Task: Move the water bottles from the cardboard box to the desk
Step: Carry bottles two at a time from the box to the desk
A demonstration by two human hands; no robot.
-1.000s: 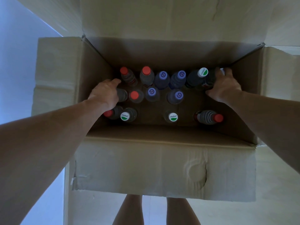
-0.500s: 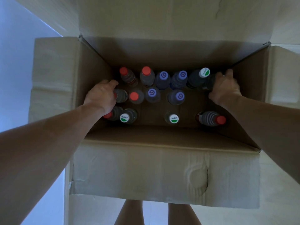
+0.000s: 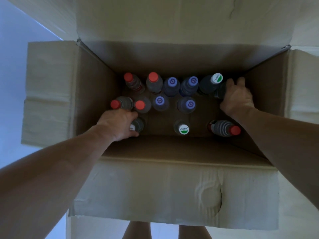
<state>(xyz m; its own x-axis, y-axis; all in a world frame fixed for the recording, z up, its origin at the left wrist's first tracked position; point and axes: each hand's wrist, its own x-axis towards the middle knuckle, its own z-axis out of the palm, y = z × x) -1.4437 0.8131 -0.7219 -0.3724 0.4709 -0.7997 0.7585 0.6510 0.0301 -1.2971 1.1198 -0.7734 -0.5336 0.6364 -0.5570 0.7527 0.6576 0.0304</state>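
Note:
An open cardboard box (image 3: 172, 187) holds several upright water bottles with red, purple or white-and-green caps. My left hand (image 3: 119, 125) reaches into the near left corner. Its fingers and thumb curl round a bottle with a white-and-green cap (image 3: 138, 125), whose cap is mostly hidden by the hand. My right hand (image 3: 237, 97) is at the far right corner and grips a dark bottle (image 3: 220, 90) whose cap I cannot see. A red-capped bottle (image 3: 224, 129) leans at the near right. Another white-and-green capped bottle (image 3: 183, 128) stands at the near middle.
The box's four flaps are folded outward; the left flap (image 3: 50, 94) and far flap (image 3: 155, 19) are wide. A pale blue surface (image 3: 12, 49) lies to the left. My legs (image 3: 138, 230) show below the box's near wall.
My left hand has moved from the second-row bottle at the left wall toward me, onto the near-left bottle. My right hand stays on the far-right bottle.

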